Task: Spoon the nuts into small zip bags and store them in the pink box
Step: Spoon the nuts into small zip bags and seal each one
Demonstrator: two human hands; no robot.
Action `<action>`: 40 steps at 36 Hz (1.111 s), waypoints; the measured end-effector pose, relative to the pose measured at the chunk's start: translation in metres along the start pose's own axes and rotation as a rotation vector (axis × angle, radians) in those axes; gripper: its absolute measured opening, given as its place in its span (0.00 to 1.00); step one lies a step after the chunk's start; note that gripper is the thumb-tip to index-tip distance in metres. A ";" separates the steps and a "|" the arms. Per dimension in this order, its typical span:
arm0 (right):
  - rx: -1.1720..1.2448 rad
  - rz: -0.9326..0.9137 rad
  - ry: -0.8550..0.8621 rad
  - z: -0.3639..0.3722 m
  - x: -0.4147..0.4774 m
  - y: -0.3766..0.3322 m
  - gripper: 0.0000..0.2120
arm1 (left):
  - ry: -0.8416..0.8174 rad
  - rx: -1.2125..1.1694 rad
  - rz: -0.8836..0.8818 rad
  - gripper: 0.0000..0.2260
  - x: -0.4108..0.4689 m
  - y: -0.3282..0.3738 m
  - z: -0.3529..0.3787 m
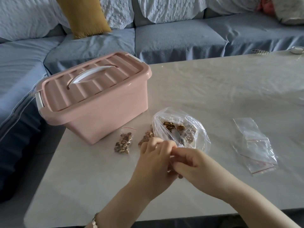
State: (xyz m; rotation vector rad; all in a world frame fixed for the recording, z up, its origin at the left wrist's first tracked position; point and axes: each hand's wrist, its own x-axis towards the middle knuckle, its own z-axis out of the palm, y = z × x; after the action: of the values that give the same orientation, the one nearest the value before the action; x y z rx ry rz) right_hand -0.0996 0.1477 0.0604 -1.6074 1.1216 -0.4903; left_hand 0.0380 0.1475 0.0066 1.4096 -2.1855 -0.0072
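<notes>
A blue-covered sofa (19,83) runs down the left edge and along the back, with a mustard cushion (83,15) leaning against its backrest. The pink box (105,116) stands on the near-left corner of the pale table (213,88). Its ribbed lid (115,71) is closed, the white handle (92,74) lies flat, and the white clips are down.

Just in front of the box lies a filled zip bag (123,143) of nuts with a red seal line. A second filled bag (146,137) lies beside it, partly hidden behind the left hand (156,155) and the large clear bag (181,127).

The large bag sits open-mouthed near the table's middle, with loose nuts (171,125) inside and a grey spoon-like shape (176,137) among them. The bag's near edge is covered by the hands.

The left hand, a bracelet (94,221) on its wrist, and the right hand (189,163) meet fingertip to fingertip. Both have curled fingers pinching a small zip bag (171,162) between them. Little of its clear plastic shows, and its contents are hidden.

Well to the right lies a loose pile of empty zip bags (255,145). A small white round object (297,49) sits at the far right edge.
</notes>
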 end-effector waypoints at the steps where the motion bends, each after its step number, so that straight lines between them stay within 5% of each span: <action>1: 0.011 0.021 -0.025 0.000 0.000 0.002 0.13 | 0.005 0.030 0.034 0.15 -0.001 -0.001 0.001; 7: 0.080 0.014 -0.143 0.002 -0.001 0.010 0.19 | 0.047 0.161 0.032 0.21 -0.004 -0.002 0.002; 11: 0.206 -0.015 -0.184 0.004 -0.001 0.014 0.16 | 0.081 0.125 0.009 0.13 -0.005 -0.003 0.005; 14: 0.294 0.001 -0.035 -0.003 -0.001 0.011 0.10 | 0.089 0.075 -0.065 0.08 -0.003 -0.007 0.004; 18: -0.153 0.063 0.345 -0.019 0.001 0.041 0.09 | 0.061 -0.116 -0.367 0.12 -0.003 -0.017 0.000; 20: -0.462 0.202 0.346 -0.022 0.003 0.058 0.06 | 0.051 -0.243 -0.519 0.12 -0.003 -0.022 -0.001; 23: -0.765 0.375 0.174 -0.019 0.009 0.088 0.23 | 0.053 -0.380 -0.669 0.11 -0.004 -0.029 0.002; 29: -0.825 0.328 0.204 -0.009 0.016 0.109 0.14 | 0.072 -0.374 -0.521 0.12 0.003 -0.034 0.014; 32: -0.827 0.322 0.204 -0.010 0.015 0.112 0.16 | -0.046 -0.396 -0.425 0.12 0.017 -0.033 0.018; 37: -0.781 0.264 0.286 -0.017 0.009 0.104 0.22 | -0.255 -0.610 -0.603 0.08 0.039 -0.032 0.026; 40: -0.685 0.167 0.352 -0.027 0.001 0.090 0.19 | -0.236 -0.790 -0.702 0.09 0.042 -0.030 0.026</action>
State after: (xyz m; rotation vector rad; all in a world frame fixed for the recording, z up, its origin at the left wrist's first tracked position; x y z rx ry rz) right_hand -0.1576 0.1338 -0.0120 -2.0271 1.8117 -0.2931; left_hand 0.0392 0.0914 -0.0065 1.6126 -1.4320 -1.1874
